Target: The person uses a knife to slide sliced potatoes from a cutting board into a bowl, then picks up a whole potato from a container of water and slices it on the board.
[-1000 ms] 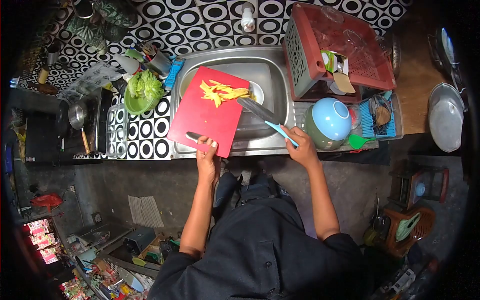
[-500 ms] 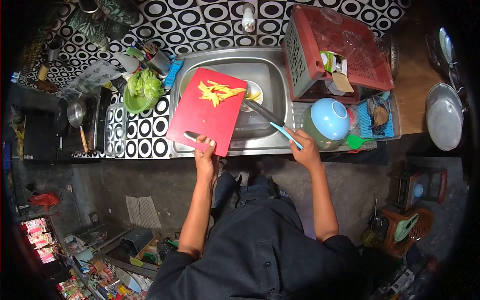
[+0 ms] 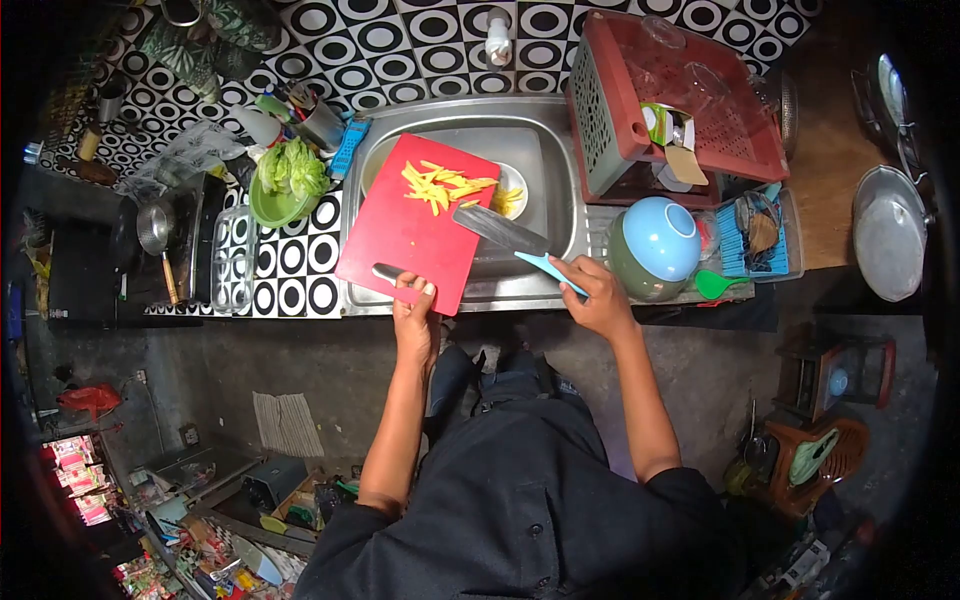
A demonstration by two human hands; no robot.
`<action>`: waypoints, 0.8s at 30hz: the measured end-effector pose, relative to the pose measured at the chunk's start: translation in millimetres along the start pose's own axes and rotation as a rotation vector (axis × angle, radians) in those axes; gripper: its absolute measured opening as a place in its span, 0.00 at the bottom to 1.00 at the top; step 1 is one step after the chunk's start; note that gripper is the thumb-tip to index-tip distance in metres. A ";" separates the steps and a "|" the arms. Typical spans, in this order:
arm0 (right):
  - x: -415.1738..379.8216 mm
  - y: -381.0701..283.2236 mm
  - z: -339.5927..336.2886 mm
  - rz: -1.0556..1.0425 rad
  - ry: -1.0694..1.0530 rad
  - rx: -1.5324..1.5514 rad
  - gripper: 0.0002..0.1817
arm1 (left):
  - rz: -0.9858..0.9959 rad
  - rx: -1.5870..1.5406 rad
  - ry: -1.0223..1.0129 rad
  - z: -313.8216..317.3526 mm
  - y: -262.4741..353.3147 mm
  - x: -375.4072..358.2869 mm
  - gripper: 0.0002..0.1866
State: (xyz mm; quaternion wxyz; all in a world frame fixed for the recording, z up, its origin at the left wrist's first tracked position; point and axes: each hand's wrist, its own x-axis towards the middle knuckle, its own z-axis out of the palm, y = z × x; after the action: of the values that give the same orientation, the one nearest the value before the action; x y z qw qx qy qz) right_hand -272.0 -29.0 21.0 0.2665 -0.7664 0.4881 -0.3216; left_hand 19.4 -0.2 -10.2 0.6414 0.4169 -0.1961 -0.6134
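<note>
**Carefully Controlled Handling**

Centre-left: left hand (image 3: 413,302) grips red board (image 3: 405,240); brace it firmly. Upper centre: yellow strips (image 3: 437,187) lie on it, near white bowl (image 3: 519,182). Centre-right: right hand (image 3: 601,295) holds knife (image 3: 508,235); guide it low.

Board (image 3: 405,245): over left part of sink (image 3: 535,150), strips (image 3: 437,187) on it.
Small bowl (image 3: 520,180): in sink, at board's right edge.
Lettuce (image 3: 292,168): in basin (image 3: 278,212), left of sink.
Crate (image 3: 603,125): right of sink, behind upturned bowl (image 3: 660,235).
</note>
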 end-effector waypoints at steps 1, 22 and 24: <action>0.2 1.5 1.8 -0.008 0.007 0.004 0.24 | 0.002 -0.003 -0.001 0.0 0.2 -0.5 0.16; -8.0 28.8 14.8 0.052 0.081 -0.004 0.24 | -0.027 0.032 0.000 -9.2 1.5 -7.1 0.18; -9.1 33.2 15.5 0.064 0.084 -0.008 0.24 | -0.030 0.028 0.007 -10.0 2.0 -7.3 0.18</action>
State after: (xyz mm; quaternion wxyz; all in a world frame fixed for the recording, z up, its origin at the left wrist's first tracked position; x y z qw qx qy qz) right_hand -282.4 -31.9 -15.2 0.2530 -0.7372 0.5244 -0.3429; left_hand 27.0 9.4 -12.5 0.6272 0.4309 -0.1960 -0.6185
